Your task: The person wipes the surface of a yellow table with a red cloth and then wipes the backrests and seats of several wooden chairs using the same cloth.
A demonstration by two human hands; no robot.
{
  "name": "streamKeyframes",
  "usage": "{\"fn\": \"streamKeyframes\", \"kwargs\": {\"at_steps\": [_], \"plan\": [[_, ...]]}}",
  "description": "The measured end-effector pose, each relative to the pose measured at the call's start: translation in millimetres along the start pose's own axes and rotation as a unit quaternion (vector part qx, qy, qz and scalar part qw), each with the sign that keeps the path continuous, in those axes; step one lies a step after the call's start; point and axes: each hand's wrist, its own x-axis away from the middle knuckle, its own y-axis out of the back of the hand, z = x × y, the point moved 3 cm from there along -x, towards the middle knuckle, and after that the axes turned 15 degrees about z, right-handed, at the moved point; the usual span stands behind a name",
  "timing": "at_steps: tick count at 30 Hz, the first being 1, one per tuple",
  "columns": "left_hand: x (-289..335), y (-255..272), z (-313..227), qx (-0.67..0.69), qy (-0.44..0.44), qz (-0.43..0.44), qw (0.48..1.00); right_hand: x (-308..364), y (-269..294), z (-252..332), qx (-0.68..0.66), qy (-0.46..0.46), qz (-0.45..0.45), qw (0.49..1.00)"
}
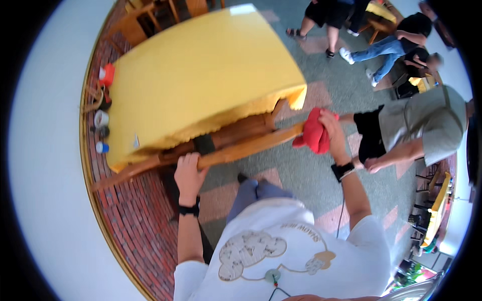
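Observation:
A long wooden bench [251, 149] stands against the near side of a table with a yellow tablecloth [201, 70]. My left hand [189, 176] is closed over the bench's top rail, left of its middle. My right hand [331, 131] presses a bunched red cloth [315, 133] onto the rail's right end, with the fingers wrapped over the cloth. The cloth hides that end of the rail. Each of my wrists wears a dark band.
A person in a grey shirt [419, 123] stands close by my right hand. More people [396, 45] are farther back. Along the wall side of the table sit a red box [107, 74], a white container [101, 118] and a blue cup [102, 147]. A brick wall [135, 236] rises at left.

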Motion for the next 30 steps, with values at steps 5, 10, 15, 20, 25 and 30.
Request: {"fn": "streamKeyframes", "kwargs": {"at_steps": [5,10,15,20,25,30], "plan": [[-5,1,-11,-0.027,-0.023,0.027,0.999,36,-48,-26,-0.286,-0.132,-0.142,0.938],[-6,19,-2,-0.027,-0.017,0.133,0.991,16,-43,25,-0.298,-0.143,-0.222,0.917],[-27,20,-20,-0.017,-0.115,0.176,0.977,1,-45,61,-0.256,-0.244,-0.310,0.883],[-38,15,-33,0.067,-0.193,0.274,0.940,5,-95,116,-0.338,-0.262,-0.405,0.808],[-53,10,-20,0.066,-0.241,0.406,0.879,-1,-138,186,-0.423,-0.294,-0.475,0.714],[-86,3,-31,0.085,-0.293,0.469,0.829,-14,-188,234,-0.649,-0.213,-0.498,0.535]]}}
